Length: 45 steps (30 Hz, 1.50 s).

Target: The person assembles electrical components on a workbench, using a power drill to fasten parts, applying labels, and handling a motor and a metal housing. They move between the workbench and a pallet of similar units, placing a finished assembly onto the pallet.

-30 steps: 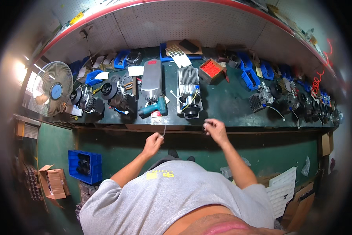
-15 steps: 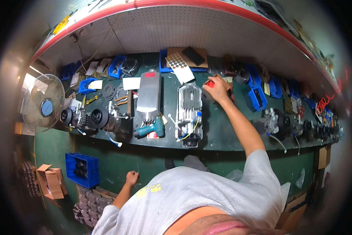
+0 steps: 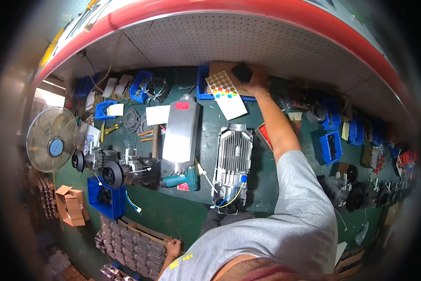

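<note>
My right hand (image 3: 256, 85) reaches to the back of the bench, its fingers closed around the lower right part of a black phone (image 3: 242, 72). Beneath the phone lies a brown cardboard piece (image 3: 222, 67). A sheet of round stickers (image 3: 230, 105) leans beside it over a blue tray (image 3: 202, 86). My left hand (image 3: 174, 247) hangs low with curled fingers, near stacked grey metal castings (image 3: 131, 246); nothing shows in it. A finned metal motor unit (image 3: 235, 159) with blue and yellow wires lies in front of me. Partly behind my right forearm is a small red-lined box (image 3: 264, 133).
Left of the motor unit lie a silver metal canister (image 3: 181, 131) and a teal power drill (image 3: 181, 179). Further left are small pump-like units (image 3: 138, 168) and a fan (image 3: 53, 140). Blue parts bins (image 3: 331, 147) stand to the right. A red-edged shelf (image 3: 210, 5) overhangs the bench.
My right hand has left the red-lined box and moved back to the phone, which now sits at a different angle. My left hand appears lower. The whole view has shifted as I lean forward.
</note>
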Motion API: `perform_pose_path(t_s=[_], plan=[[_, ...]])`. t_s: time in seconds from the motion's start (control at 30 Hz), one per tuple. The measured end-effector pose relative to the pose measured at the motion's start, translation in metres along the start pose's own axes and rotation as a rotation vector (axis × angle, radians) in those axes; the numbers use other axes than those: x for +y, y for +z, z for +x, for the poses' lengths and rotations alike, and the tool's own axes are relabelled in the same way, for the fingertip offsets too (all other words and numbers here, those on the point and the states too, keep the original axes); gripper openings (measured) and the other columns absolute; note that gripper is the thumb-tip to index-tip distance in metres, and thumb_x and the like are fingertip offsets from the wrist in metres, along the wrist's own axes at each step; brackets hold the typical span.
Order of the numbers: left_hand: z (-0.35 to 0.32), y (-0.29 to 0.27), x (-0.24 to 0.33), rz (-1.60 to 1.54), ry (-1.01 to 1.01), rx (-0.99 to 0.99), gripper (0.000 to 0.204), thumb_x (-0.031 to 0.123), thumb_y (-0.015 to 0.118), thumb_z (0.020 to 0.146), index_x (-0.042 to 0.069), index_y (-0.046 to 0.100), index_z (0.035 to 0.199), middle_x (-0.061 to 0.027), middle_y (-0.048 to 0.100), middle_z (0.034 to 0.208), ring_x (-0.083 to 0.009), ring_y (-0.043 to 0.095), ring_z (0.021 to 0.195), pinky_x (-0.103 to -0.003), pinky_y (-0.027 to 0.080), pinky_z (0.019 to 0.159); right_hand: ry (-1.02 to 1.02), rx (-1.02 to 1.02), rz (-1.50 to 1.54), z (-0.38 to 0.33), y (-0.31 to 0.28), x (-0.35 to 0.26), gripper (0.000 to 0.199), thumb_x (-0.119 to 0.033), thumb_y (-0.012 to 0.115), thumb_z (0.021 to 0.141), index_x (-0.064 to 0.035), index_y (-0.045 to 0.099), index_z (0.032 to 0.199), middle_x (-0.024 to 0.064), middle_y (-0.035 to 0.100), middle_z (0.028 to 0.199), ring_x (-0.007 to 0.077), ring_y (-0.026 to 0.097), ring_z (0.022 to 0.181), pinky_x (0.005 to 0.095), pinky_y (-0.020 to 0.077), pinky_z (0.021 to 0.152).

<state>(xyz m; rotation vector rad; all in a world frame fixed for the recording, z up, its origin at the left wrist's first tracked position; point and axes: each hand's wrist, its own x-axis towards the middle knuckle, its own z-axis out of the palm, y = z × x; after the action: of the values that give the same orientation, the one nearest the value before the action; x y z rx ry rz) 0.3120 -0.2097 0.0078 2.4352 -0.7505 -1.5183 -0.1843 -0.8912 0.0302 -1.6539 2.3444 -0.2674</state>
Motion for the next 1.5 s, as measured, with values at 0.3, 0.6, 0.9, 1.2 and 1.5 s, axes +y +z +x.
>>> perform_pose_path(t_s=[0.3,0.6,0.9,1.2,1.5], plan=[[0.005,0.02,0.04,-0.254,-0.112,-0.091,0.019,0.011,0.057,0.091,0.001,0.061,0.075,-0.0059,0.06,0.065,-0.0146,0.054,0.051,-0.031,0.045,0.048,-0.017,0.0,0.014,0.017,-0.001,0.003,0.102,-0.049,0.086,0.064,-0.0048,0.04,0.144,0.018,0.037,0.151,0.0332,0.034,0.143,0.0538,0.0374,0.111],[0.008,0.024,0.058,-0.272,-0.057,-0.066,0.021,0.011,0.057,0.093,0.002,0.06,0.074,-0.0053,0.059,0.063,-0.0138,0.053,0.05,-0.029,0.044,0.048,-0.013,0.051,0.028,0.017,0.003,-0.001,0.101,-0.046,0.087,0.061,-0.0076,0.042,0.143,0.0173,0.041,0.148,0.0334,0.035,0.142,0.0546,0.0374,0.11],[0.007,0.022,0.074,-0.232,0.083,-0.042,0.021,0.012,0.059,0.091,0.001,0.061,0.073,-0.0036,0.058,0.061,-0.0117,0.053,0.052,-0.028,0.043,0.049,-0.1,0.172,0.094,-0.022,-0.021,-0.003,0.095,-0.047,0.083,0.067,-0.0058,0.043,0.143,0.0181,0.04,0.148,0.0346,0.035,0.141,0.0632,0.0347,0.105],[0.006,-0.006,0.164,-0.299,0.466,-0.147,0.02,0.014,0.06,0.094,0.002,0.063,0.079,-0.0001,0.057,0.066,-0.0081,0.052,0.06,-0.026,0.044,0.056,-0.538,0.088,0.944,-0.237,-0.064,-0.015,0.028,-0.012,0.077,0.081,-0.0008,0.07,0.106,0.0082,0.07,0.091,0.0133,0.064,0.078,0.0279,0.0528,0.07],[-0.048,-0.014,0.274,-1.04,0.501,-0.626,0.023,0.029,0.066,0.098,0.006,0.066,0.103,-0.0009,0.065,0.089,-0.0131,0.063,0.08,-0.028,0.052,0.074,-0.572,-0.673,1.195,-0.494,-0.069,-0.068,0.053,-0.009,0.079,0.084,0.0002,0.057,0.132,0.0047,0.067,0.106,0.0072,0.062,0.088,0.0208,0.0525,0.076]])
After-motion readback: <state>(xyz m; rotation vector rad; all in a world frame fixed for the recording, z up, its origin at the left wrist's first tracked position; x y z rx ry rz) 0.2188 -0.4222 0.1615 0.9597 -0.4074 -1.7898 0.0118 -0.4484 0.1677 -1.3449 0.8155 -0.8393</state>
